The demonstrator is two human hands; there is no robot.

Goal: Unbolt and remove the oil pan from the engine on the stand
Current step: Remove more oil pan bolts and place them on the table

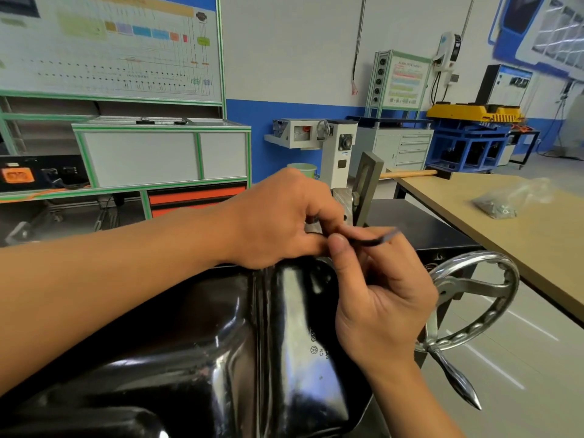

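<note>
A glossy black oil pan fills the lower middle of the view, facing up on the engine. Both hands meet over its far end. My right hand pinches a thin dark L-shaped hex key between thumb and fingers. My left hand reaches across from the left, and its curled fingertips hold the same key where it goes down toward the pan's far rim. The bolt under the fingers is hidden.
The stand's chrome handwheel with its crank handle sits right of the pan. A wooden table at the right holds a plastic bag of small parts. Behind stand the grey stand column, white cabinets and a wiring board.
</note>
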